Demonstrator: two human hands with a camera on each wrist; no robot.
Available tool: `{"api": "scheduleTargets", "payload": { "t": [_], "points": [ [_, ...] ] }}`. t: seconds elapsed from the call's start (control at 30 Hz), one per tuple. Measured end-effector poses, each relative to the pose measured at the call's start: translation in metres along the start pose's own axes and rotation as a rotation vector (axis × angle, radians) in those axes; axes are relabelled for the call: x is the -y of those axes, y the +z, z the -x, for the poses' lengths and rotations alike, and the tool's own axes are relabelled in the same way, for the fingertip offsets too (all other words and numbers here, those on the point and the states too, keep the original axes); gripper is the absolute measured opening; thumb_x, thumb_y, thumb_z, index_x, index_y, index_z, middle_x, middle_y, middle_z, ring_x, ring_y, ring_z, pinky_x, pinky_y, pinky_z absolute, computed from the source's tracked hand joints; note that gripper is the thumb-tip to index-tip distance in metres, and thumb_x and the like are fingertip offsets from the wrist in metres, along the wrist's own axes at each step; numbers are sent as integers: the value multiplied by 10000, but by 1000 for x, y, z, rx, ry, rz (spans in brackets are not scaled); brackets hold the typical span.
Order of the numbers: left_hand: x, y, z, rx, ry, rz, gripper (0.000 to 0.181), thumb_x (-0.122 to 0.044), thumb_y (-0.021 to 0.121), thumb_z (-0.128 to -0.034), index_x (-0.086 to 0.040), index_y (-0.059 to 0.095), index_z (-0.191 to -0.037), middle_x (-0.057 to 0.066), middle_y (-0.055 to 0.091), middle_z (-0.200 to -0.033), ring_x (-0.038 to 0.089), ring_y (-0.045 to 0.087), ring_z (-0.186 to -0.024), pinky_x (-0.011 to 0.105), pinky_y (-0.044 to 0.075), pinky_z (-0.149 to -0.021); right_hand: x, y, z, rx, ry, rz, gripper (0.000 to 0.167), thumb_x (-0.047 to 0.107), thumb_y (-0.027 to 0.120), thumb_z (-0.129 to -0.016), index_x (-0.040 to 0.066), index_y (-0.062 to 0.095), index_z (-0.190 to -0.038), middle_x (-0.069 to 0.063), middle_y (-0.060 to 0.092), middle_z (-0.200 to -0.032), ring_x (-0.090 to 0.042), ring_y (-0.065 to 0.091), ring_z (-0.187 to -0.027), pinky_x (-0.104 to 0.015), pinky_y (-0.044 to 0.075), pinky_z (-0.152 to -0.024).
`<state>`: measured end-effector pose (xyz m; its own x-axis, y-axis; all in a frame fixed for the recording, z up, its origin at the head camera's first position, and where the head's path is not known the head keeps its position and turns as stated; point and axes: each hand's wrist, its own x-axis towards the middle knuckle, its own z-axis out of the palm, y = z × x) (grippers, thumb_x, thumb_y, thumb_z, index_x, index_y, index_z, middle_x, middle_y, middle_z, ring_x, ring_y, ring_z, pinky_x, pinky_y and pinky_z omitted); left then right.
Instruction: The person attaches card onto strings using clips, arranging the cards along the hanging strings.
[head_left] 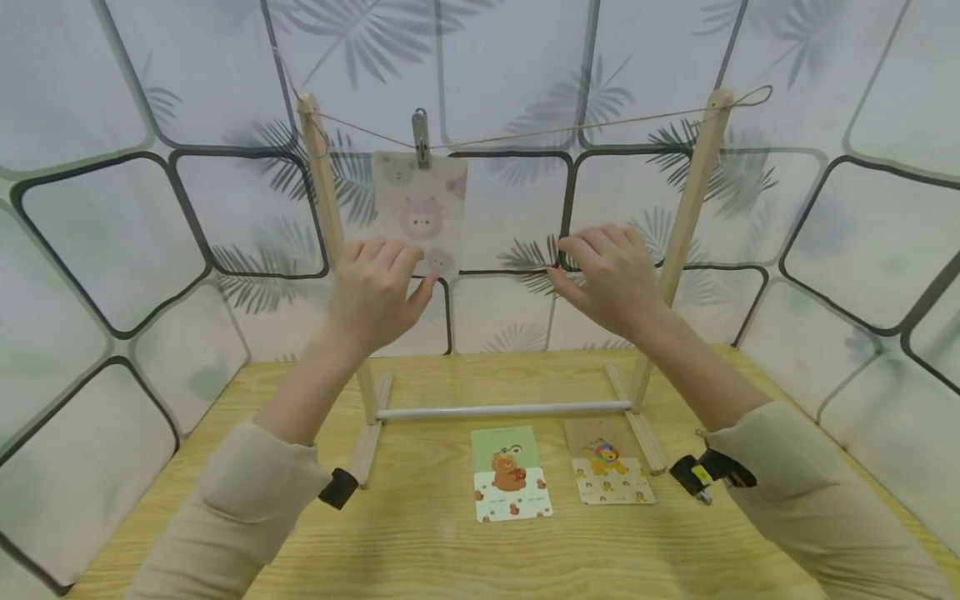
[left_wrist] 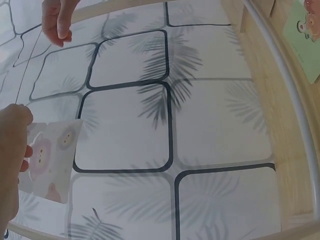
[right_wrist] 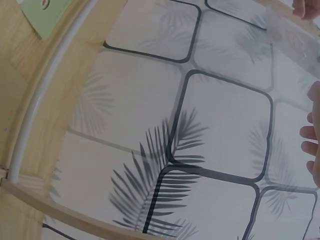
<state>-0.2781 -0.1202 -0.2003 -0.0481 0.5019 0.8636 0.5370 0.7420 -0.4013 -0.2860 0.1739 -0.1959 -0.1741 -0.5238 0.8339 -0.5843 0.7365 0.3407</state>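
Left hand point(head_left: 378, 287): raised before the left post point(head_left: 322, 167) of the wooden rack point(head_left: 697, 187); fingers loosely bent, thumb spread, nothing seen gripped; whether the pink-faced card point(head_left: 420, 187) is touched cannot be told.
Right hand point(head_left: 618, 275): raised before the rack's right post point(head_left: 685, 229); fingers relaxed, thumb apart, nothing gripped.
Pink-faced card: hung from the rack's string point(head_left: 555, 131) by 1 metal clip point(head_left: 422, 137), nearer the left post.
Cards laid flat: 2, in front of the rack's white crossbar point(head_left: 502, 411); the green-and-white card point(head_left: 512, 475) is set left of the brown-and-yellow card point(head_left: 611, 483), which is placed just beside the rack's right foot point(head_left: 647, 442).
Table point(head_left: 420, 550): wood-grained, with the rack stood on it.
Backdrop point(head_left: 502, 312): leaf-patterned cloth, seen behind the rack.
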Motion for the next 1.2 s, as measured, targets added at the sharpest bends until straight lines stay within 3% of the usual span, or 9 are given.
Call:
{"api": "scheduleTargets", "payload": {
  "t": [0.27, 0.47, 0.87, 1.07, 1.2],
  "points": [
    [-13, 3, 20, 85, -32, 25, 243, -226, 656, -803, -9, 593, -891, 129, 622, -800, 318, 569, -764, 418, 393, -652, -3, 0, 35, 12, 2, -16, 326, 272, 621, -791, -9, 656, -952, -164, 632, -866, -368, 552, -796, -484, 391, -655],
    [-26, 9, 36, 140, -67, 49, 253, -216, 693, -783, -6, 621, -905, 128, 641, -820, 302, 577, -761, 410, 420, -676, -5, 0, 59, 73, 30, -18, 339, 282, 617, -783, -10, 654, -951, -164, 641, -859, -368, 563, -797, -487, 404, -674],
    [-50, 23, 63, 261, -83, 58, 271, -277, 695, -782, -34, 620, -874, 95, 641, -803, 277, 591, -766, 398, 443, -691, -12, -1, 107, 143, 102, -22, 474, 421, 457, -857, -7, 653, -910, -161, 628, -830, -369, 570, -767, -485, 416, -622],
    [-59, 33, 76, 313, -87, 75, 269, -272, 691, -780, -42, 628, -904, 74, 646, -821, 256, 587, -775, 375, 436, -695, -17, -7, 128, 215, 166, -9, 343, 300, 608, -770, -4, 653, -921, -151, 634, -830, -364, 578, -770, -490, 415, -628],
    [-63, 38, 87, 382, -93, 55, 291, -295, 673, -798, -43, 635, -939, 73, 650, -827, 249, 594, -777, 371, 455, -696, -20, -11, 140, 248, 213, 7, 322, 201, 705, -688, -3, 649, -931, -160, 640, -839, -371, 578, -786, -500, 423, -631]
  ]
}}
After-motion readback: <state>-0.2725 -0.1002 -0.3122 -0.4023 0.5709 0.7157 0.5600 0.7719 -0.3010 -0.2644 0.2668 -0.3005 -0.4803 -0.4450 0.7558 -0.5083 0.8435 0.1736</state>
